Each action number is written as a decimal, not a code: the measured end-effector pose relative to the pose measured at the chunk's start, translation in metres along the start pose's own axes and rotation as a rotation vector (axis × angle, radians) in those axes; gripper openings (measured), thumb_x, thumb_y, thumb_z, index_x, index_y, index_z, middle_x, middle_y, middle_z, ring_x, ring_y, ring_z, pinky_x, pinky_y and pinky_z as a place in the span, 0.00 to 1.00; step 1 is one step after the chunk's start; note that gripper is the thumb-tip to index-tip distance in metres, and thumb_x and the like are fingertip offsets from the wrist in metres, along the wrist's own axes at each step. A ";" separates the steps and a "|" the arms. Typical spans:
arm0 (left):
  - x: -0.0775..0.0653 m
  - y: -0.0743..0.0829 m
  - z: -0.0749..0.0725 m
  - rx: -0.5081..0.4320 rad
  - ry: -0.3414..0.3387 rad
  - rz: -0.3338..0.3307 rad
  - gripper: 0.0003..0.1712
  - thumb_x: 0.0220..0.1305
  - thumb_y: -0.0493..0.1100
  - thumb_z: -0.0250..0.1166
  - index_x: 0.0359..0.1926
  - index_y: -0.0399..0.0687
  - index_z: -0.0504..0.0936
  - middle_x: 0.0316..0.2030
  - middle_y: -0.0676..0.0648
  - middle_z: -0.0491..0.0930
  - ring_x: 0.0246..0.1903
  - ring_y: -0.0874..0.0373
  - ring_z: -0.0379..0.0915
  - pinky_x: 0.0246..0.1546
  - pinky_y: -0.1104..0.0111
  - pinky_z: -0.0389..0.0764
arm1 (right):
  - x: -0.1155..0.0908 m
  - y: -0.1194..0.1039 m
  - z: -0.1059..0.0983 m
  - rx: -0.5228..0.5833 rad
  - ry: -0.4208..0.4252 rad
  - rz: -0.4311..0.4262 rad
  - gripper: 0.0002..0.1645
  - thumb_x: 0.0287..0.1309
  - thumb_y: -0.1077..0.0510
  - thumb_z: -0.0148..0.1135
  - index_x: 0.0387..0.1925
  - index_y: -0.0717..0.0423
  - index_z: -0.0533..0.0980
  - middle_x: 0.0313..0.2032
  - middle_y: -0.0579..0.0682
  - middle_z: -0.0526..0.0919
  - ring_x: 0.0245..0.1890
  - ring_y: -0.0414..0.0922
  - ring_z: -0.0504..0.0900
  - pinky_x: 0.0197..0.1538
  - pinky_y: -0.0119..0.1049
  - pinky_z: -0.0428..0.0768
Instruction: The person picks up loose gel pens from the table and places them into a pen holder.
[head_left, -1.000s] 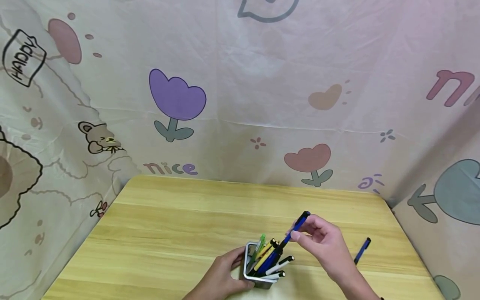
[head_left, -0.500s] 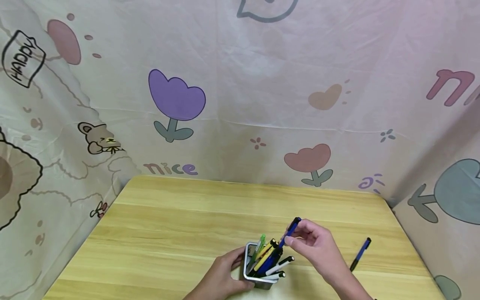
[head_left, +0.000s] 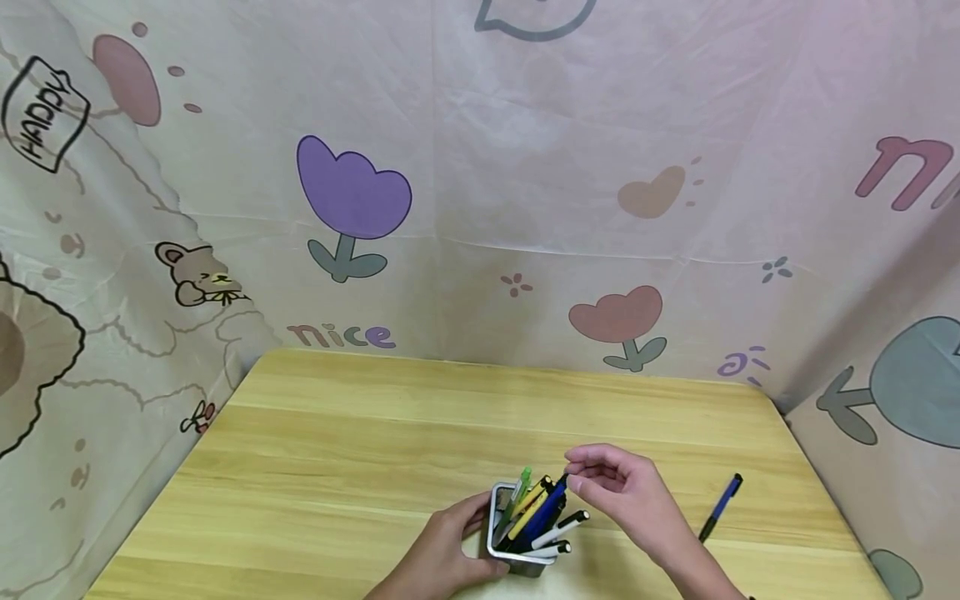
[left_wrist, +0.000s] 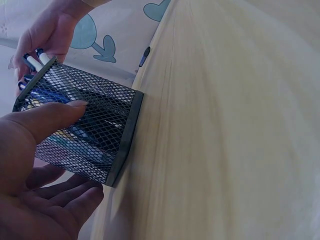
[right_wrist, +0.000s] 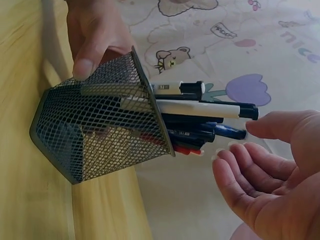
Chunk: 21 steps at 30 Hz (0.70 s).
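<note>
My left hand (head_left: 442,550) holds the black wire-mesh pen holder (left_wrist: 112,120), thumb on one side and fingers on the other. Several pens stand in it: a green one (head_left: 525,483), yellow ones (head_left: 530,517), blue ones and white ones with black ends (right_wrist: 200,106). At the holder's mouth, my right hand (head_left: 633,500) hovers with loosely bent fingers by the top of a blue pen (head_left: 555,496). In the right wrist view its thumb tip is close to that pen's end, and the fingers are not wrapped round anything. The mesh partly hides the pens' lower parts.
Another blue pen (head_left: 722,506) with black ends lies on the wooden table (head_left: 337,467), right of my right hand. A printed cloth (head_left: 495,167) hangs behind the table and along both sides.
My right hand has lowered a blue pen into the holder, moving down and left, and has let go of it. The left hand and the holder have stayed in place.
</note>
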<state>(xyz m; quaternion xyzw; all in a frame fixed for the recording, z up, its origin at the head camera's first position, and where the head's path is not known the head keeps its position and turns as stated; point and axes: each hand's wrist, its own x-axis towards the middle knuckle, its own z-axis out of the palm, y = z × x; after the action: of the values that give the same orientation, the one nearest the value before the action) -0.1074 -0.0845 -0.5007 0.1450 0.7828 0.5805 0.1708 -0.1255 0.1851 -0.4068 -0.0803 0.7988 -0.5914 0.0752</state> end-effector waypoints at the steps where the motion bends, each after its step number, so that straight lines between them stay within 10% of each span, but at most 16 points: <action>1: 0.000 0.000 0.000 0.002 0.001 0.002 0.52 0.49 0.42 0.82 0.73 0.35 0.68 0.67 0.35 0.76 0.66 0.42 0.77 0.64 0.68 0.81 | 0.000 0.000 0.000 -0.002 -0.001 0.001 0.19 0.62 0.58 0.72 0.53 0.62 0.82 0.48 0.62 0.87 0.44 0.38 0.87 0.49 0.27 0.88; 21: 0.000 0.000 0.001 -0.002 0.009 -0.001 0.52 0.49 0.43 0.81 0.73 0.36 0.68 0.67 0.36 0.77 0.66 0.42 0.77 0.64 0.68 0.81 | 0.003 0.013 -0.037 -0.191 0.148 0.053 0.22 0.64 0.52 0.71 0.55 0.59 0.82 0.47 0.54 0.89 0.42 0.34 0.87 0.48 0.24 0.87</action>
<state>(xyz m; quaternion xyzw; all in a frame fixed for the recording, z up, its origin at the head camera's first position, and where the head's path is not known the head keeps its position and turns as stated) -0.1066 -0.0840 -0.5009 0.1419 0.7831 0.5818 0.1676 -0.1373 0.2231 -0.4088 -0.0222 0.8569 -0.5145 0.0238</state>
